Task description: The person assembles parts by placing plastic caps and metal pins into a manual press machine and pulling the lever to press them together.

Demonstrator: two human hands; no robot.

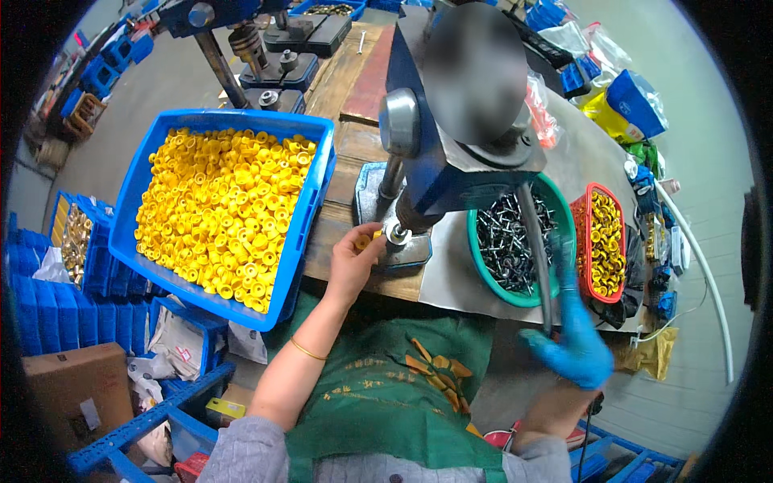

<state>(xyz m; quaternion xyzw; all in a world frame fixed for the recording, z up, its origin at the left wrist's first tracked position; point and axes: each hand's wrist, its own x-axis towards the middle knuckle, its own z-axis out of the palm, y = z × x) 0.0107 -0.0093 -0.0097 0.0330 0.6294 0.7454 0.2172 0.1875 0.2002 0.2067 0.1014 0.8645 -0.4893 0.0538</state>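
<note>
A blue bench press [471, 181] stands before me, its spindle lowered over a small round metal seat [397, 235] on the base. My bare left hand [356, 259] is closed beside that seat, fingertips pinching what looks like a small yellow cap [375, 234], mostly covered by the fingers. The press's long metal lever [535, 233] slants down on the right. By its lower end is my right hand [576, 334] in a blue glove. Its fingers stretch upward, slightly blurred, and the thumb lies apart across the lever's end; the palm is not wrapped round it.
Left of the press, a large blue bin [322, 173] is full of yellow caps. Right of it stand a green basin [473, 241] of dark screw-like parts and a red basket [583, 241] of yellow-and-dark pieces. Another press [213, 60] is at the back left; blue crates [60, 318] are stacked at the left.
</note>
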